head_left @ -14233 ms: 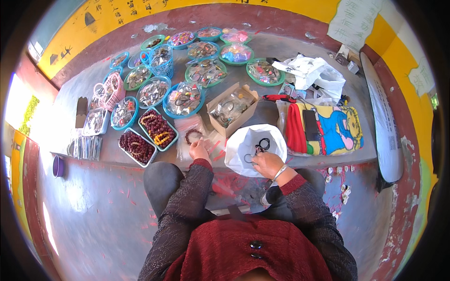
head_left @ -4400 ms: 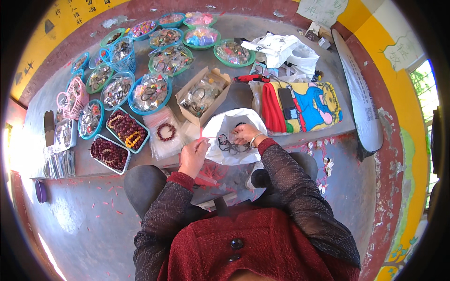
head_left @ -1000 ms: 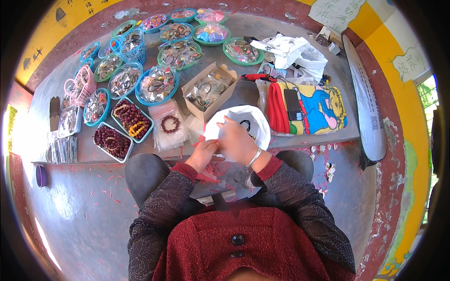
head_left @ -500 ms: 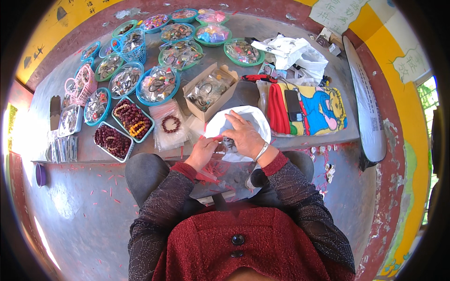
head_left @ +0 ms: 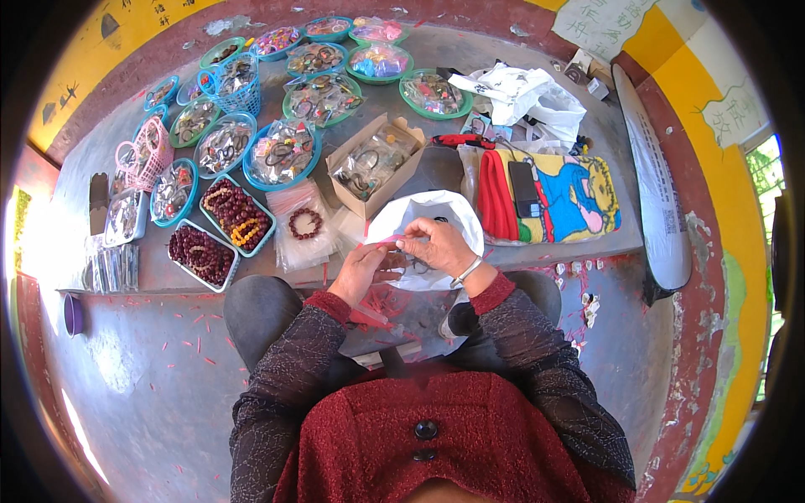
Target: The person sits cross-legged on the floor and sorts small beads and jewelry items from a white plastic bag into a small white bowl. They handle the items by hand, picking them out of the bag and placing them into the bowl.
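A small clear plastic bag with pink edge (head_left: 386,241) is between the left hand (head_left: 359,272) and the right hand (head_left: 441,249), fingertips pinching this edge over an open white plastic sack (head_left: 466,211), partly hidden. Behind stands a brown cardboard box (head_left: 355,198). Green handwriting is on white wall paper (head_left: 592,28).

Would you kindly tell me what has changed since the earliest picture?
The left hand has moved right, away from the dark red bead bracelet. The right hand, earlier reaching into the white bag, has moved left over it. Both now pinch a pink-edged clear packet. The phone on the folded cloth stayed put.
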A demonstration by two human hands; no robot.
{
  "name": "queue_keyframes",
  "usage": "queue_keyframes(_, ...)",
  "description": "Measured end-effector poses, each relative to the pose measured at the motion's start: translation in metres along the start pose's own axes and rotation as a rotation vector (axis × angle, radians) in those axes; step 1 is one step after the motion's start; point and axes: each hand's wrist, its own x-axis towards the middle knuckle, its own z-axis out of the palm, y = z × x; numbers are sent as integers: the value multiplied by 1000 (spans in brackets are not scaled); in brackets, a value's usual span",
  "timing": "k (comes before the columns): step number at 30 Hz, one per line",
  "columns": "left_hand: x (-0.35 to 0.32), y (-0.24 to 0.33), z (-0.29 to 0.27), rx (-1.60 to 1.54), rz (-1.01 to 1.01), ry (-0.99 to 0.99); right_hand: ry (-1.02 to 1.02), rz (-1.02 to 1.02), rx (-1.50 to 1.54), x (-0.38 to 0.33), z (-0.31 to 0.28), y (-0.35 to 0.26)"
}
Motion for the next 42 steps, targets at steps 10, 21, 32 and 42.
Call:
queue_keyframes(10,-3,7,3,-42,-38,-3,-47,56,115,3,10,17)
queue_keyframes(21,2,-1,-4,-252,26,72,-69,111,312,2,17,19)
queue_keyframes(32,0,4,-3,-287,47,54,145,-3,248,4,11,5)
queue_keyframes(42,0,0,2,-56,67,66,92,-364,-275,0,11,-6)
